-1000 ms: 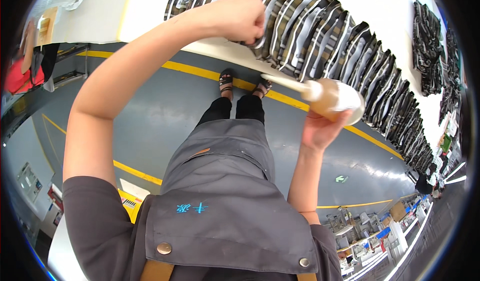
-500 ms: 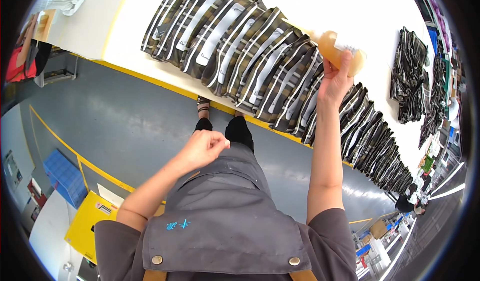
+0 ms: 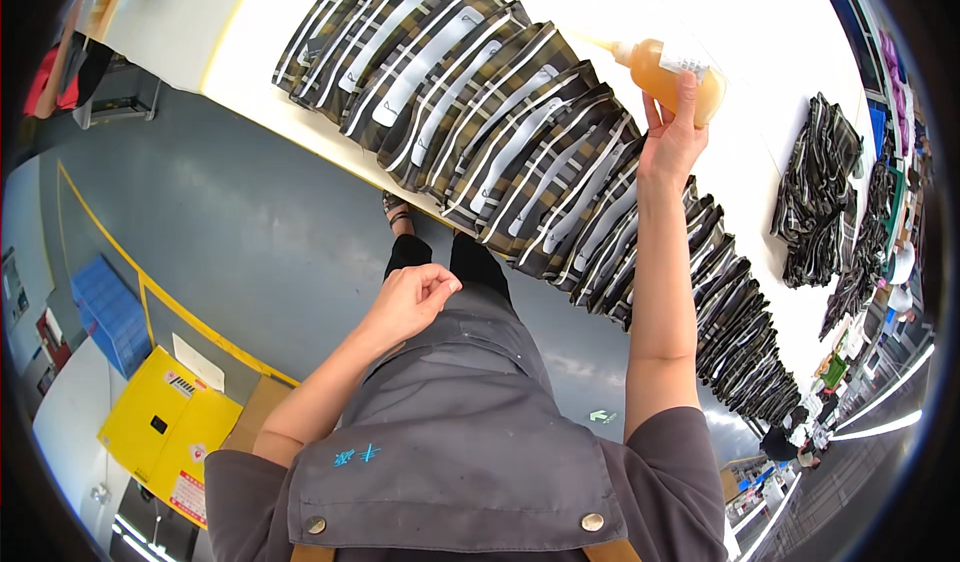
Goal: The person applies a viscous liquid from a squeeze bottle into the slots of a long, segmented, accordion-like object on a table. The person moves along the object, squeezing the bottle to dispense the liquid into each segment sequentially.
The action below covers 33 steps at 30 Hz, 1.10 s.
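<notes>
Bottle (image 3: 652,80) of amber colour is in your right hand (image 3: 672,147), with your thumb and fingers clamped around its body, and it is above the white table (image 3: 745,152), just beyond the far side of the plaid row (image 3: 500,152). Its pale spout (image 3: 606,46) points to the left; the tip is difficult to see against the bright surface, but it seems to be apart from the cloth. Your left hand (image 3: 408,302) is in front of your apron (image 3: 450,412), well apart from the row, with its fingers curled and the thumb together with the forefinger; whether something small is pinched there, I cannot tell. As for the progress, the laying out looks done for this row: the plaid pieces lie overlapped along the near edge, many with a light grey strip (image 3: 425,69) facing up. Separately, farther on the table to your right, a plaid heap (image 3: 818,197) lies outside the row, so I judge that these pieces are not laid out in the same way. How many pieces have received something from the bottle, if any, I cannot tell, because no wet mark is clear enough to see.
</notes>
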Each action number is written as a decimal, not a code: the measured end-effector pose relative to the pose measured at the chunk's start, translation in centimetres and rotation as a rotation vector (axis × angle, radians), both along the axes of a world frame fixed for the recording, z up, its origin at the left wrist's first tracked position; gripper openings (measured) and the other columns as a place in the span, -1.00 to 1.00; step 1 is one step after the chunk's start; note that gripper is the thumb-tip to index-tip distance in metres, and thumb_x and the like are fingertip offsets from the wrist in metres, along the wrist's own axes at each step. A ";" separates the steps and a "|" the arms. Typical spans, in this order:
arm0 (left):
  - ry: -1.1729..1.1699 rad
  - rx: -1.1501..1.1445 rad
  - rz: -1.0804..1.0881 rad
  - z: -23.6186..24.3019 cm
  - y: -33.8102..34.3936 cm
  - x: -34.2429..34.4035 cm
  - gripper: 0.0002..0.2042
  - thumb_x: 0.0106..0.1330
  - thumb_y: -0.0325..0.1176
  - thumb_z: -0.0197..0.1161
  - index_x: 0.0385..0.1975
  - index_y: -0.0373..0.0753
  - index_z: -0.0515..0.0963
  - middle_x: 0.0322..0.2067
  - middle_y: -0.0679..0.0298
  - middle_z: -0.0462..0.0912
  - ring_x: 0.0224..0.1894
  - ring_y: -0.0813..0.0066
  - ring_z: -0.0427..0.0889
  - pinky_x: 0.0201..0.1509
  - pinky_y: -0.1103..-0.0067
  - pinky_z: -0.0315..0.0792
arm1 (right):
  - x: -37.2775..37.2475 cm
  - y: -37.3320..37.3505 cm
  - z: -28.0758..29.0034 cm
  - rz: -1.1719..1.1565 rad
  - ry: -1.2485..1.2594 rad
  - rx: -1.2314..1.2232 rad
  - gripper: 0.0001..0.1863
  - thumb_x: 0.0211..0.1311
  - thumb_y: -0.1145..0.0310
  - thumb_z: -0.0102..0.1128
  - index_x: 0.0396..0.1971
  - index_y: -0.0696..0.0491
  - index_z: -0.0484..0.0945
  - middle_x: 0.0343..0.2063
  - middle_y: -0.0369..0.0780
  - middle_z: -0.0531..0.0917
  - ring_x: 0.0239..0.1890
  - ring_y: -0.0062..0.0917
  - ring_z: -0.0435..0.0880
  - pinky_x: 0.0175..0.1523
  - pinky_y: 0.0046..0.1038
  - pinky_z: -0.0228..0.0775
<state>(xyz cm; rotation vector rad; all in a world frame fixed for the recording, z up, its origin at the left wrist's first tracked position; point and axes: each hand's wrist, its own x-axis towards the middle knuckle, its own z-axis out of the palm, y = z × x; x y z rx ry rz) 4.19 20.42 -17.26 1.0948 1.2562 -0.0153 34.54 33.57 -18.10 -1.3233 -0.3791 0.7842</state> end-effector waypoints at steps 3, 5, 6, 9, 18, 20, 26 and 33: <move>0.013 -0.018 0.006 0.2 -0.1 0.4 -0.85 0.22 -0.38 0.13 -0.41 -0.34 0.56 -0.68 0.39 0.48 -0.62 0.74 0.40 -0.54 0.70 0.27 | 0.1 -0.1 -0.2 0.016 0.011 -0.012 -0.48 0.03 0.18 0.31 -0.08 0.15 0.35 -0.14 -0.22 0.47 -0.05 -0.49 0.50 0.02 -0.40 0.49; 0.019 -0.021 0.003 0.2 -0.1 0.4 -0.85 0.22 -0.37 0.13 -0.41 -0.33 0.56 -0.68 0.39 0.48 -0.62 0.74 0.40 -0.54 0.70 0.27 | 0.0 -0.2 -0.4 0.025 0.008 -0.017 -0.48 0.03 0.18 0.31 -0.09 0.15 0.36 -0.14 -0.21 0.47 -0.05 -0.50 0.50 0.00 -0.41 0.49; 0.020 -0.015 0.000 0.1 -0.2 0.4 -0.85 0.22 -0.37 0.14 -0.41 -0.33 0.56 -0.68 0.39 0.48 -0.62 0.74 0.40 -0.55 0.70 0.27 | -0.1 -0.2 -0.4 0.029 0.000 -0.017 -0.48 0.04 0.18 0.30 -0.08 0.15 0.36 -0.14 -0.21 0.49 -0.08 -0.51 0.52 -0.01 -0.43 0.50; 0.025 -0.002 -0.019 -0.2 -0.4 0.3 -0.85 0.22 -0.37 0.14 -0.41 -0.33 0.56 -0.68 0.39 0.48 -0.63 0.73 0.40 -0.55 0.69 0.27 | -0.8 -0.5 -0.2 0.043 -0.024 -0.046 -0.49 0.04 0.18 0.30 -0.08 0.14 0.37 -0.15 -0.22 0.50 -0.10 -0.53 0.53 -0.04 -0.46 0.50; 0.027 0.031 -0.038 -0.6 -0.4 -0.6 -0.85 0.21 -0.36 0.15 -0.41 -0.31 0.56 -0.70 0.40 0.47 -0.64 0.74 0.39 -0.57 0.70 0.25 | -2.7 -2.2 0.0 0.076 -0.084 -0.121 -0.51 0.03 0.16 0.31 -0.10 0.10 0.39 -0.19 -0.26 0.50 -0.09 -0.55 0.49 -0.07 -0.43 0.49; 0.023 0.032 -0.031 -0.6 -0.5 -0.6 -0.85 0.21 -0.36 0.15 -0.41 -0.31 0.56 -0.71 0.40 0.46 -0.65 0.74 0.38 -0.57 0.70 0.25 | -3.0 -2.6 0.1 0.088 -0.080 -0.129 -0.51 0.03 0.16 0.31 -0.10 0.10 0.40 -0.18 -0.26 0.49 -0.09 -0.56 0.49 -0.07 -0.43 0.49; 0.016 0.062 -0.035 -0.6 -0.7 -0.6 -0.84 0.21 -0.35 0.15 -0.43 -0.32 0.55 -0.73 0.38 0.45 -0.67 0.71 0.38 -0.57 0.67 0.25 | -4.1 -3.5 -0.3 0.112 -0.068 -0.156 -0.50 0.03 0.15 0.32 -0.11 0.10 0.40 -0.16 -0.26 0.48 -0.09 -0.56 0.48 -0.08 -0.43 0.48; 0.015 0.067 -0.028 -1.1 -1.3 -0.9 -0.83 0.22 -0.34 0.14 -0.44 -0.33 0.54 -0.73 0.37 0.45 -0.67 0.70 0.38 -0.57 0.66 0.26 | -5.2 -4.4 -0.5 0.169 -0.063 -0.173 -0.48 0.01 0.13 0.33 -0.09 0.09 0.39 -0.17 -0.27 0.49 -0.11 -0.56 0.49 -0.07 -0.42 0.48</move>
